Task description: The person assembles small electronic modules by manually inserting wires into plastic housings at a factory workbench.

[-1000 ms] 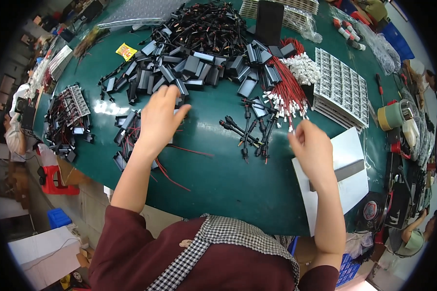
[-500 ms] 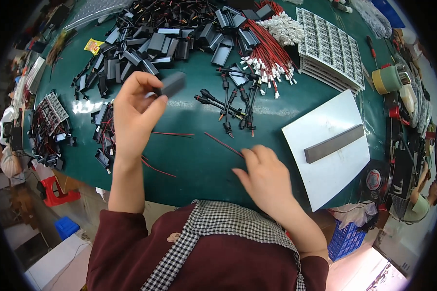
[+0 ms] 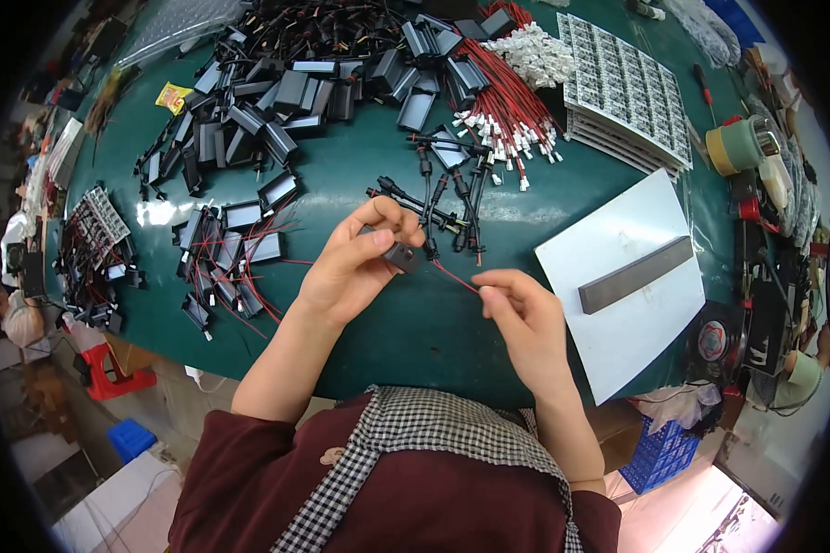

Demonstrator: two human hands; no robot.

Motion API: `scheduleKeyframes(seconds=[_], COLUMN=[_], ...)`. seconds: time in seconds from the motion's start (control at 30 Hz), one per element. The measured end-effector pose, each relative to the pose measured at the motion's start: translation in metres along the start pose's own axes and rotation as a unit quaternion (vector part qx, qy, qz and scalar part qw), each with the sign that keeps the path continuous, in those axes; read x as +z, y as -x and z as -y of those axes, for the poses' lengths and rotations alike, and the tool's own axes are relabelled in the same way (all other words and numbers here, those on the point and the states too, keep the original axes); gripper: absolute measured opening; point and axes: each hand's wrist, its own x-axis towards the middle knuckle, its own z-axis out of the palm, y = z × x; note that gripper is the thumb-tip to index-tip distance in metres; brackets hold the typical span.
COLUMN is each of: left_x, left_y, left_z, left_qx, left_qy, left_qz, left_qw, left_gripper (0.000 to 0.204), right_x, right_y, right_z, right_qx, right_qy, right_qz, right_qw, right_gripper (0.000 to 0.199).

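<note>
A small black plastic housing (image 3: 402, 258) is pinched between the fingers of my left hand (image 3: 355, 263), its end with a hole turned toward my right. My right hand (image 3: 524, 318) pinches a thin red wire (image 3: 456, 277), which stretches left toward that end. Whether the wire's tip is inside the hole is too small to tell. Just beyond both hands lie several black cables with connectors (image 3: 441, 198). To the left of my left hand sits a group of housings with red wires (image 3: 235, 253).
A big heap of black housings (image 3: 295, 88) fills the far side. Beside it lie a bundle of red wires with white connectors (image 3: 507, 111) and stacked circuit board panels (image 3: 622, 88). At right, a grey bar (image 3: 636, 275) rests on a white board (image 3: 609, 346), near a green tape roll (image 3: 733, 149).
My left hand has come right and nearer with the housing, meeting the wire. The right hand has shifted slightly right, still with the red wire. Another wired housing now shows in the left group.
</note>
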Motion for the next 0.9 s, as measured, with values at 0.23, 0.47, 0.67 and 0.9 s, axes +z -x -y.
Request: scheduleKeyframes(seconds=[0.23,0.47,0.67,0.9], left_x=[0.001,0.009,0.010,0.011], left_y=[0.004,0.006,0.007,0.007], left_z=[0.002,0.013,0.013,0.012], left_qx=[-0.006,-0.012,-0.017,-0.017], left_qy=[-0.121,-0.160,-0.156,-0.165], left_qz=[0.035,0.034,0.031,0.023], left_qw=[0.992,0.986,0.987,0.986], left_gripper=[0.036,0.040,0.040,0.040], right_x=[-0.005,0.001,0.002,0.002], right_y=[0.017,0.014,0.013,0.013], right_z=[0.038,0.037,0.037,0.036], right_qx=[-0.125,-0.180,-0.189,-0.211], right_qy=[0.074,0.110,0.137,0.172], right_qz=[-0.079,-0.094,-0.103,-0.109], right_qw=[0.986,0.973,0.967,0.956], right_gripper=[0.008,0.010,0.010,0.009])
